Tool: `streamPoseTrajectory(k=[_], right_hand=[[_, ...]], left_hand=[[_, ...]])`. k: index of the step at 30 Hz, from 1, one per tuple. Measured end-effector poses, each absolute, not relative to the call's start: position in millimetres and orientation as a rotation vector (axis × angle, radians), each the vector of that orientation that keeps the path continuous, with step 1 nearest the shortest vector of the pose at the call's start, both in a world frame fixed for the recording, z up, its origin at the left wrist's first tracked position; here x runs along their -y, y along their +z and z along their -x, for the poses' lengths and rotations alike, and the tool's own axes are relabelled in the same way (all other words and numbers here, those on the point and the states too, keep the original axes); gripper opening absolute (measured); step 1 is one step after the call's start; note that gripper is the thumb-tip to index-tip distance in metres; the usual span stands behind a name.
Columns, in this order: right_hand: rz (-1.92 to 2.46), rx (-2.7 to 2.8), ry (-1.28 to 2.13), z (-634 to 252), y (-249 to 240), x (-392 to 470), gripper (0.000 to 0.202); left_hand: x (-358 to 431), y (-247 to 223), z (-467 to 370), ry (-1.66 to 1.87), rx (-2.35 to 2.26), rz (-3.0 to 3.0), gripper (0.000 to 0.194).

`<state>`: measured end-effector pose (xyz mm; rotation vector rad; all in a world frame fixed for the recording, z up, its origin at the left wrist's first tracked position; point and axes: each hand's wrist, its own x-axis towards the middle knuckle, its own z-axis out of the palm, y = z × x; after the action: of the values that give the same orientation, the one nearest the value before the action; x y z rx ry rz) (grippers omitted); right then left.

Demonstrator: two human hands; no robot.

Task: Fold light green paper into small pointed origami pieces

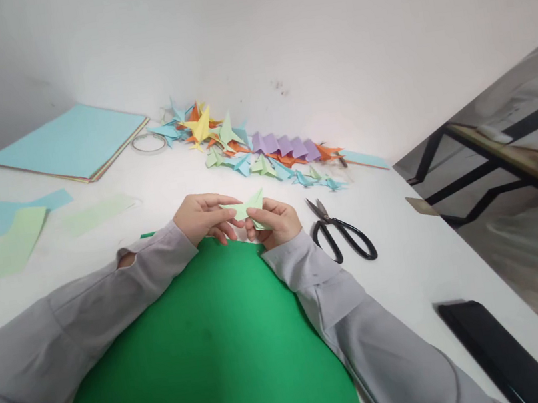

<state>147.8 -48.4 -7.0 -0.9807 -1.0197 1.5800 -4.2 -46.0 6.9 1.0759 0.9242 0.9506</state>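
A small light green folded paper (252, 208) is pinched between both hands above the far edge of a green sheet (219, 343). My left hand (208, 216) grips its left side between thumb and fingers. On its right side, my right hand (276, 220) presses it with the thumb on top. One pointed tip of the paper rises up and to the right. Behind the hands lies a pile of folded paper pieces (204, 127) in yellow, orange, blue and green, with a purple folded row (285, 145) beside it.
Black-handled scissors (341, 231) lie right of my hands. A black flat object (498, 349) is at the lower right. Blue sheets (71, 143), a tape roll (149, 143), blue scraps (2, 209) and green strips (17, 246) lie on the left of the white table (398, 256).
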Motion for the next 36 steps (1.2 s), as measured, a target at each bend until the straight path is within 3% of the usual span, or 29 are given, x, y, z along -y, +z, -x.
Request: streamPoseTrajectory(k=[8,29,36], right_hand=[[0.993,1.052,1.594,-148.1,-5.3,49.6,0.016],[1.016,1.071,1.570,-146.5,-5.4,49.3,0.017],[1.010,1.063,1.560,-145.9,-5.2,49.7,0.016]], left_hand=[[47.4,7.4,4.0,0.961,-0.942,-1.121,0.040],[47.6,8.5,3.0,0.957,-0.952,-1.174,0.024],[46.9,9.3,3.6,0.962,-0.928,-1.175,0.038]])
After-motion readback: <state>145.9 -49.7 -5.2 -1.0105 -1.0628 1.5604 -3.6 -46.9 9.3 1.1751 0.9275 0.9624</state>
